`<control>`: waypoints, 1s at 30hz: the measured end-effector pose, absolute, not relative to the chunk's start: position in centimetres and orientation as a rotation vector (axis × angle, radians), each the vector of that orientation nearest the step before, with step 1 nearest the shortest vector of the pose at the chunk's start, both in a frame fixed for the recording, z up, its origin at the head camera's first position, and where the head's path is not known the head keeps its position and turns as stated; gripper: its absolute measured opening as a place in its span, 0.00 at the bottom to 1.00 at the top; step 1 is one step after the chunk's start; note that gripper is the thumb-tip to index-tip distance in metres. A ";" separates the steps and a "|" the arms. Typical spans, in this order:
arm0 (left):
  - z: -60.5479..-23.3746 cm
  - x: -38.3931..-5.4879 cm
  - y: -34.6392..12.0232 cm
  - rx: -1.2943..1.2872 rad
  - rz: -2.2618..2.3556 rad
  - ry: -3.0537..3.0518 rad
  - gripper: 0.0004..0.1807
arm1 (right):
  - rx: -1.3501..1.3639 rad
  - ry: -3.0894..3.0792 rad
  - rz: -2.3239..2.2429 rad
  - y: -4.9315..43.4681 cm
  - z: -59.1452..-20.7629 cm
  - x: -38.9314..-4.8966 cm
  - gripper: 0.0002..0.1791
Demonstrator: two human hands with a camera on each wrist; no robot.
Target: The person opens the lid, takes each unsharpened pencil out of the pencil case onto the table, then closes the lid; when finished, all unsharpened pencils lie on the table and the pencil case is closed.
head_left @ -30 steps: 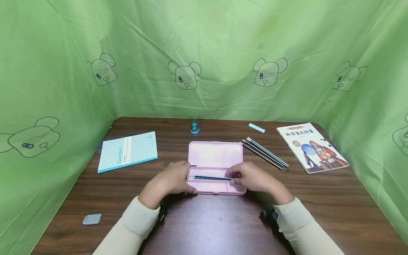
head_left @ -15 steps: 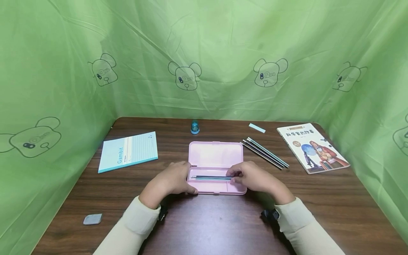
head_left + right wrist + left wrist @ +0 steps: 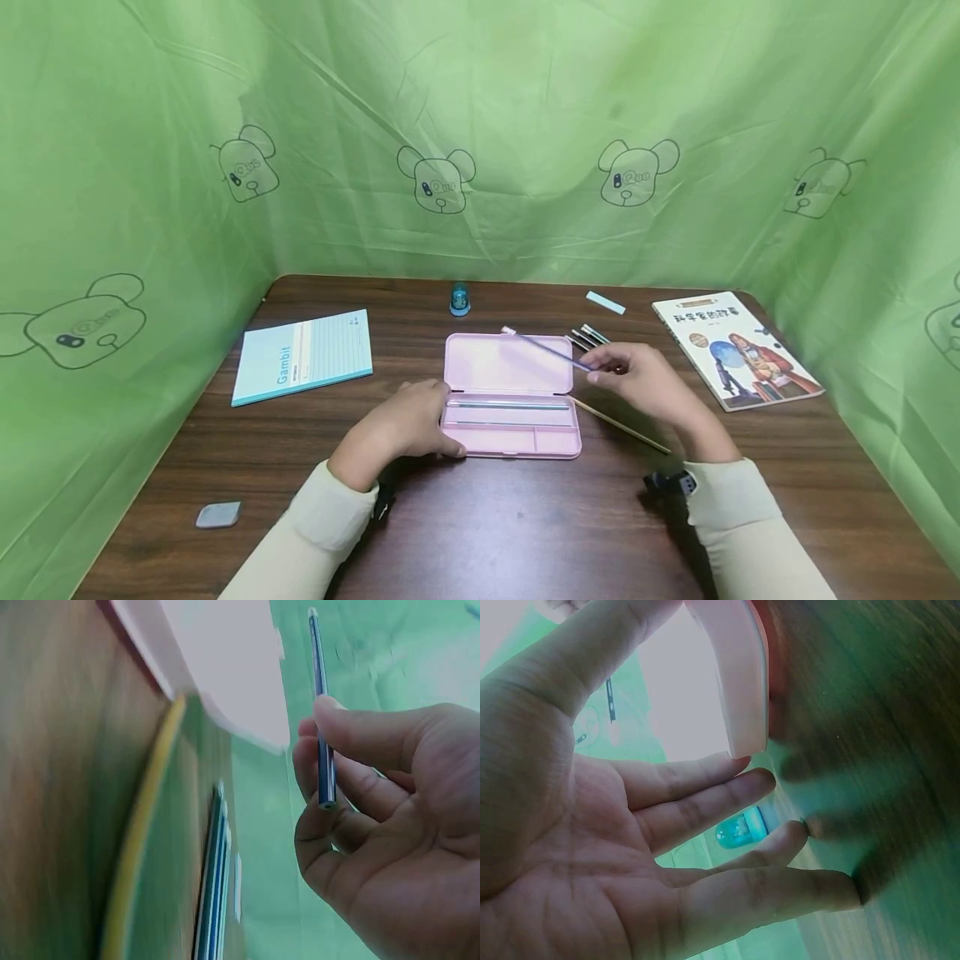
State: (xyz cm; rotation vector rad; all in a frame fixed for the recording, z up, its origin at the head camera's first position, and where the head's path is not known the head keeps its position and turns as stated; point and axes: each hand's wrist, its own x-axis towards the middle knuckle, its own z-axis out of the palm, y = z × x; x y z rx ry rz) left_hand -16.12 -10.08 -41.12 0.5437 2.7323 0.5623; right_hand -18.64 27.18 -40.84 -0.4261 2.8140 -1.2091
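Note:
A pink pencil case (image 3: 488, 442) lies with its lid (image 3: 480, 362) raised at the middle of the table. Several thin pencils (image 3: 517, 407) lie in its long compartment; the small compartments at the front hold nothing visible. My left hand (image 3: 401, 425) grips the case's left end, thumb at the front edge and fingers toward the back. My right hand (image 3: 637, 375) pinches a dark blue pencil (image 3: 321, 675) between thumb and fingers, above the table right of the lid. The pencil's pale end points left, over the lid.
A yellow stick (image 3: 622, 426) lies right of the case, and several pencils (image 3: 588, 336) are partly hidden behind my right hand. Around them are a notebook (image 3: 303, 358), a teal sharpener-like item (image 3: 460, 301), a pale strip (image 3: 605, 302), a book (image 3: 738, 350) and a grey eraser-like piece (image 3: 218, 515).
My right hand has lifted out of the case and moved right and back with the dark blue pencil. The yellow stick has come into view. My left hand stays put.

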 end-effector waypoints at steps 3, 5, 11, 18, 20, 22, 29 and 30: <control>-41.1 -16.1 -10.1 0.540 0.572 2.728 0.44 | -0.333 2.853 -1.244 29.5 -41.2 -19.3 0.12; -41.2 -16.0 -10.1 0.538 0.579 2.726 0.44 | -0.260 2.877 -1.251 31.0 -41.6 -19.6 0.12; -41.3 -16.0 -10.2 0.537 0.601 2.719 0.43 | -0.136 2.975 -1.159 34.6 -43.5 -20.4 0.13; -41.2 -16.0 -10.2 0.552 0.589 2.731 0.42 | -0.018 2.993 -1.097 36.6 -44.6 -20.8 0.13; -41.2 -16.0 -10.2 0.550 0.592 2.730 0.42 | 0.012 2.990 -1.064 36.8 -44.5 -20.7 0.14; -41.2 -16.0 -10.1 0.546 0.599 2.729 0.42 | 0.031 2.988 -1.048 36.9 -44.5 -20.6 0.14; -41.1 -15.9 -10.1 0.536 0.604 2.726 0.42 | 0.063 3.005 -1.009 37.2 -45.1 -20.7 0.13; -41.1 -15.9 -10.1 0.537 0.602 2.726 0.42 | 0.066 3.004 -1.010 37.2 -45.1 -20.7 0.13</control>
